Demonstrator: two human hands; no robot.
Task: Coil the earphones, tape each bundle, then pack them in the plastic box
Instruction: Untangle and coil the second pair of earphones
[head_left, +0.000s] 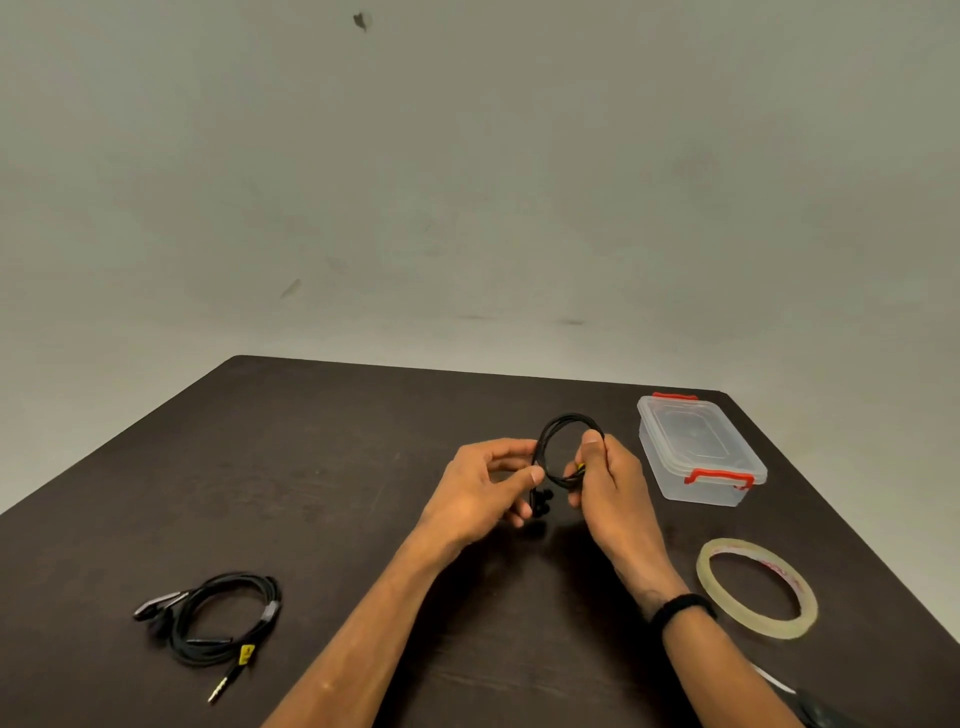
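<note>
Above the middle of the dark table (332, 467), both hands hold a coil of black earphones (569, 422). The loop is nearly round and stands upright, its open face turned toward the camera, with the earbuds (543, 505) hanging down from its lower left part. The left hand (480, 493) pinches the left side of the loop between thumb and forefinger, the other fingers curled loosely below. The right hand (608, 480) is wrapped around the right side, thumb pointing up along the cable, and a small yellow tag shows between its fingers. A black band (680, 608) sits on the right wrist.

At the near left of the table lies a second coil (228, 618), flat, thin and black, with a yellow tag and its metal plug (221, 688) pointing toward the near edge.

To the right of the hands stands the plastic box (701, 457), transparent, rectangular, its lid on, with red clips at both short ends; its long axis runs from far left to near right. Nearer, a ring of clear tape (758, 587) lies flat.
</note>
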